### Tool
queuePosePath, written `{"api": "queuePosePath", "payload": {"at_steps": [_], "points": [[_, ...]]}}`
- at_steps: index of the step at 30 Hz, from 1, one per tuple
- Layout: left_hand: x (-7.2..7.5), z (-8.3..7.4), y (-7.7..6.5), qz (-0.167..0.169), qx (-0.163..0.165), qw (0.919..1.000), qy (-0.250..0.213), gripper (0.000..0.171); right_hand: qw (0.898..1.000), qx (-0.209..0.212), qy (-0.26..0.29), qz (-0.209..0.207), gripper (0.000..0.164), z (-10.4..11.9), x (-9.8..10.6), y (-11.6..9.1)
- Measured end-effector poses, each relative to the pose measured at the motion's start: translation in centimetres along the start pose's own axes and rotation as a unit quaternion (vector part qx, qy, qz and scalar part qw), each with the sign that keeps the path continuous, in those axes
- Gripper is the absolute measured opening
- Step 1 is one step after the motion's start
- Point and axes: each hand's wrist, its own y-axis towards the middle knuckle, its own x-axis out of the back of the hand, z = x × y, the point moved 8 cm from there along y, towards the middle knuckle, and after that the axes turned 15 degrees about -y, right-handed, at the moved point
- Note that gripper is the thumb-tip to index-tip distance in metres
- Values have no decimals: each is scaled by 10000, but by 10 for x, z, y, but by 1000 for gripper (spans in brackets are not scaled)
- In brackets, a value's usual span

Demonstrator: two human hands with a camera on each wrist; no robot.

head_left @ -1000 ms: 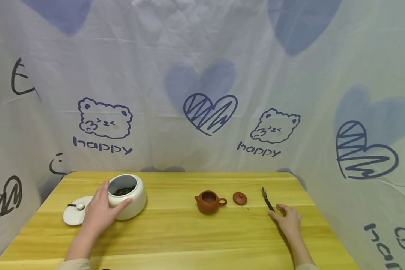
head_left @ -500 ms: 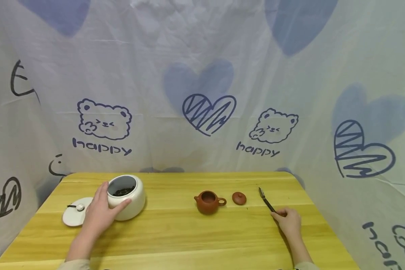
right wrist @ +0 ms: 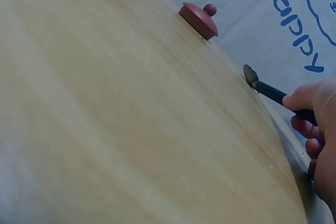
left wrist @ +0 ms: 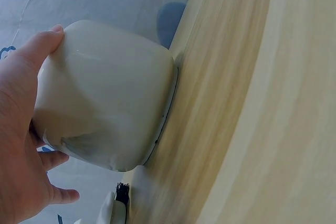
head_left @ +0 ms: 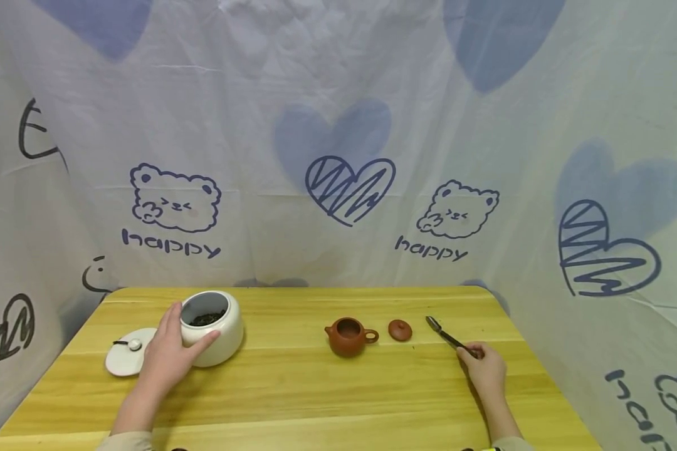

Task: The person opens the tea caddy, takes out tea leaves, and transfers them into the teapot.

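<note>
On the left side of the table, a round white ceramic tea jar [head_left: 228,335] stands with dark tea leaves [head_left: 205,319] inside. My left hand [head_left: 166,357] grips it around the rim, thumb on the near side and fingers on the far left. In the left wrist view the jar [left wrist: 113,87] hides part of those fingers. At the right, my right hand [head_left: 487,369] pinches the dark handle of a slim tea scoop [head_left: 444,335], whose head points to the far left. The right wrist view shows the scoop's rounded head [right wrist: 250,76] close over the tabletop.
A small red-brown clay teapot [head_left: 346,341] sits lidless mid-table, handle to the right. Its knobbed lid [head_left: 400,331] lies between it and the scoop. The jar's white lid [head_left: 125,360] lies left of the jar, partly behind my left hand. A printed cloth [head_left: 271,250] hangs behind the wooden table [head_left: 293,401].
My right hand has closed its fingers on the scoop's handle, and the scoop's head has swung left toward the teapot lid. The left hand and jar stay put.
</note>
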Motion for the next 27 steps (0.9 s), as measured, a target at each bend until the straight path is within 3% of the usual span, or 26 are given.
{"api": "queuePosePath", "payload": {"at_steps": [15, 27], "points": [[-1, 2, -2, 87, 88, 9999, -33, 111, 9940, -133, 570, -920, 18, 7, 20, -3], [0, -1, -1, 9, 4, 10000, -16, 111, 9884, -270, 1225, -851, 21, 22, 28, -3]]}}
